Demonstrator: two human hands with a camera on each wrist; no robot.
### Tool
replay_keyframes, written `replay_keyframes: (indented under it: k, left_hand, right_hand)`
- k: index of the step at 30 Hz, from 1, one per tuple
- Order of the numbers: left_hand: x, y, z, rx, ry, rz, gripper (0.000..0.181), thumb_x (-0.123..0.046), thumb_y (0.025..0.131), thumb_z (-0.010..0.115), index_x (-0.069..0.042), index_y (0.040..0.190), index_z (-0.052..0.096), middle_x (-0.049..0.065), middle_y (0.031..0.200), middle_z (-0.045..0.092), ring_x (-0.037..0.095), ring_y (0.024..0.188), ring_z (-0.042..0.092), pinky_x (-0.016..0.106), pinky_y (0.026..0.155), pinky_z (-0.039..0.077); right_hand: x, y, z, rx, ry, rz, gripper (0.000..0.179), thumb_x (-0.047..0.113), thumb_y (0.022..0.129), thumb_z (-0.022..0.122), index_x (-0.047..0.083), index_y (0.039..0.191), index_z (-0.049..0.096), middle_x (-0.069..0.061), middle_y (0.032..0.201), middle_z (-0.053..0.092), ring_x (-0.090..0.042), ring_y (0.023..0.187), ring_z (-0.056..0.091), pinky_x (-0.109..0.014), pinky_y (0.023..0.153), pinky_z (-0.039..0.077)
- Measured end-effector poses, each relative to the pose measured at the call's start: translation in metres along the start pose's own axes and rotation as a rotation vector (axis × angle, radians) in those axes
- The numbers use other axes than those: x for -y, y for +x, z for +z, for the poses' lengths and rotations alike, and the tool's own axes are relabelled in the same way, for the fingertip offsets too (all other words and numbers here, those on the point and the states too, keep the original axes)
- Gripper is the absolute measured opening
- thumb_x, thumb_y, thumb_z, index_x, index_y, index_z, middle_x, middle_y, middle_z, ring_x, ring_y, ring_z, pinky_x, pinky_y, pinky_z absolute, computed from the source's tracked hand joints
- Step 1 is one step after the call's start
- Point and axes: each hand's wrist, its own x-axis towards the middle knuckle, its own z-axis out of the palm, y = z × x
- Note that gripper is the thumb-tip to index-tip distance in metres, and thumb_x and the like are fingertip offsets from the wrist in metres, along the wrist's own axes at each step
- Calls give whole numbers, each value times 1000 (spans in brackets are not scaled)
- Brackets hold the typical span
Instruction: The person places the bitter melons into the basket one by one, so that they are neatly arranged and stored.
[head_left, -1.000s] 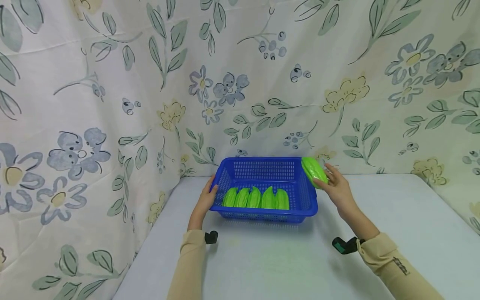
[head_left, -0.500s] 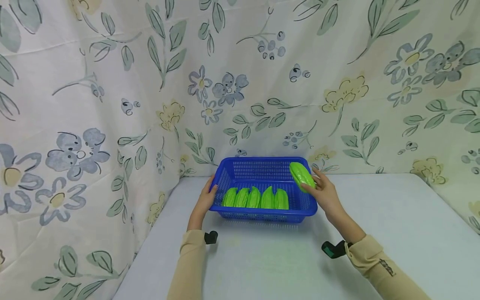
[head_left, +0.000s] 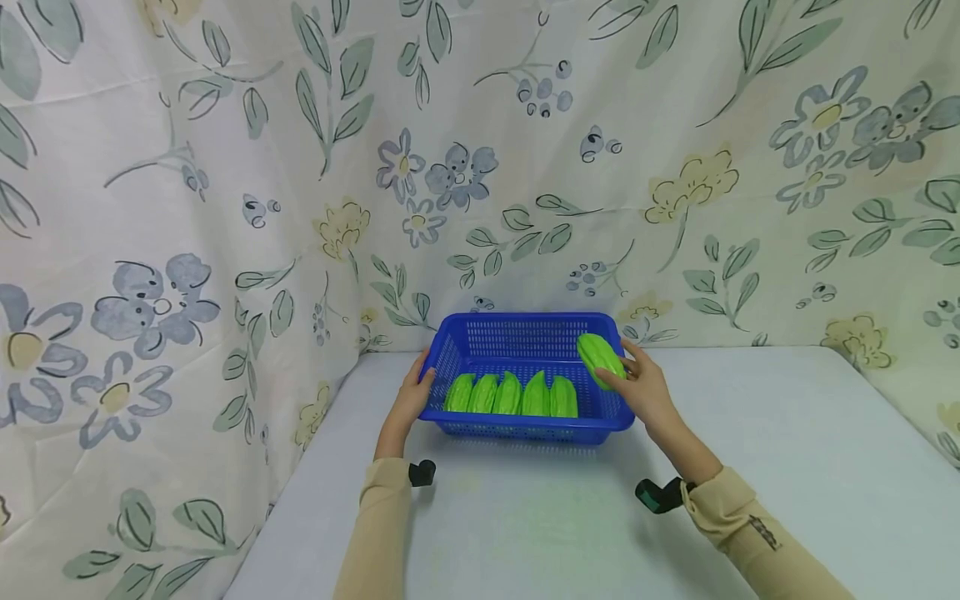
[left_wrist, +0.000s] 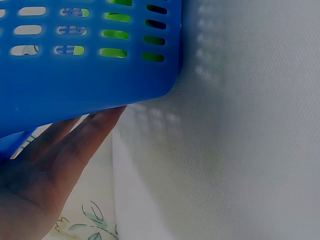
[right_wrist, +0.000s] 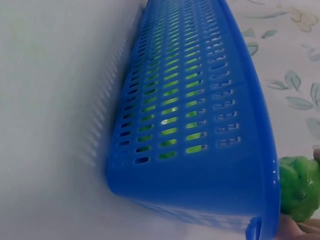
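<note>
A blue plastic basket (head_left: pixel 517 425) with slotted walls sits on the white table. Side by side along its front lie several bright green bitter melons (head_left: pixel 507 395). My left hand (head_left: pixel 411 398) holds the basket's left side, thumb at the rim and fingers along the outer wall, as the left wrist view shows from below. Between thumb and fingers, my right hand (head_left: pixel 647 390) grips another bitter melon (head_left: pixel 597 358), tilted, over the right end of the basket. In the right wrist view only part of this bumpy melon (right_wrist: pixel 297 187) shows past the rim, with fingertips at its edge.
Behind the table hangs a floral curtain (head_left: pixel 525 183), which also runs down the left side. White tabletop (head_left: pixel 787 433) extends to the right of the basket and in front of it. A dark wrist camera (head_left: pixel 660 497) sticks out from the right sleeve.
My right hand has carried the bitter melon left, from the basket's right rim to over its right end, and slightly lower. The left hand and the basket stay in place.
</note>
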Motion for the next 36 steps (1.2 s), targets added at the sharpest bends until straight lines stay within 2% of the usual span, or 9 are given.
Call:
replay_keyframes:
  k: [8,12,19,27,36]
  left_hand:
    - [1,1,-1,-3,13,-3,54,-28,107,34,-21,158,17,16,164,15,44,149,16,65,117,18]
    - [1,2,-1,-1,10,1,54,-28,107,35,-20,158,17,16,164,15,44,150,16,65,118,17]
    - [2,2,0,4,11,1,55,-28,107,34,-19,158,16,16,164,15,44,149,16,65,117,17]
    - [2,2,-1,5,11,16,55,-27,107,35,-16,157,16,17,164,16,45,149,16,65,118,17]
    - [3,3,0,12,14,4,55,-28,107,34,-18,158,15,17,164,15,44,149,16,65,118,17]
  right_hand:
    - [7,0,-3,17,-34,72,86,34,96,61,7,157,7,-32,153,32,-48,141,34,-57,109,38]
    - [9,0,-4,21,-17,84,87,36,96,61,7,157,6,-31,154,31,-48,140,36,-54,108,41]
    - [9,-3,-3,33,64,78,88,36,97,61,7,157,5,-31,155,28,-44,131,49,-44,100,49]
    - [8,-5,-5,40,80,60,87,36,97,59,8,158,3,-29,156,28,-43,133,48,-44,100,49]
    - [4,-5,-5,39,90,48,85,36,98,58,8,158,4,-29,156,29,-43,133,48,-44,100,49]
